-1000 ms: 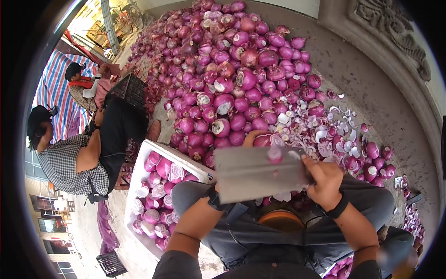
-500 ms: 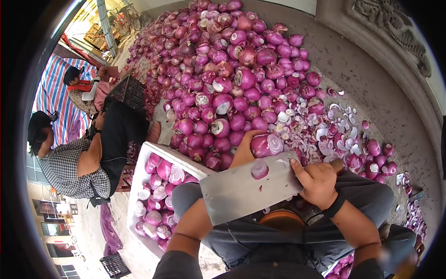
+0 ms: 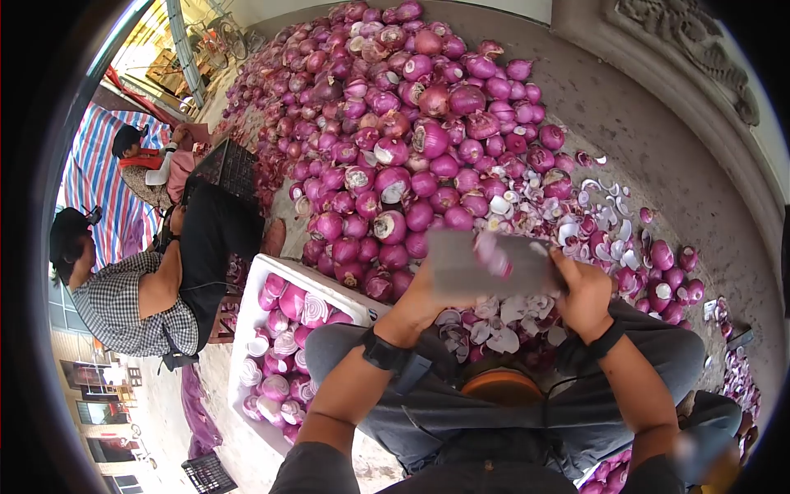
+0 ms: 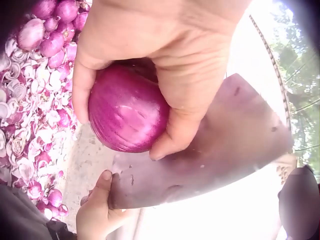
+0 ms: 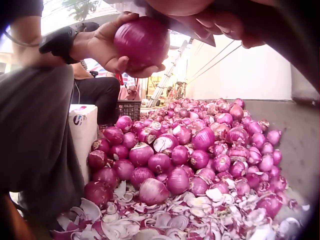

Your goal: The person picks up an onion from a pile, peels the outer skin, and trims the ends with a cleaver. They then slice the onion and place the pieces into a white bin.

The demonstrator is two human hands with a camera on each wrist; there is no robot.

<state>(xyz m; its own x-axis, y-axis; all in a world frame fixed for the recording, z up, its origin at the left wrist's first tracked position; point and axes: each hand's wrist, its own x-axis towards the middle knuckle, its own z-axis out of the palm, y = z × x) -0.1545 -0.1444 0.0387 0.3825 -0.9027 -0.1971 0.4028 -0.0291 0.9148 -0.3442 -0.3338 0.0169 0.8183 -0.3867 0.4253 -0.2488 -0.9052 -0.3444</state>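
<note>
A red onion (image 4: pixel 129 111) is gripped between the thumb and fingers of the left hand (image 4: pixel 155 45); in the right wrist view the same onion (image 5: pixel 142 42) rests in that hand (image 5: pixel 106 46). The right hand (image 3: pixel 586 298) holds a wide cleaver (image 3: pixel 485 265), blurred in the head view, its blade over the left hand's fingers. The blade (image 4: pixel 215 150) stands behind the onion in the left wrist view, with the right hand (image 4: pixel 96 215) at its lower left end. Cut slices and peel (image 3: pixel 502 321) lie below the blade.
A large onion heap (image 3: pixel 395 132) spreads ahead, with peel scraps (image 5: pixel 170 220) at its near edge. At the left stands a white foam box (image 3: pixel 243 329) of trimmed onions. Two seated people and a black crate (image 3: pixel 230 169) are farther left.
The cleaver has swung up from its lower, tilted position to nearly level, blurred by motion. The left hand, with the onion, now lies mostly behind the blade.
</note>
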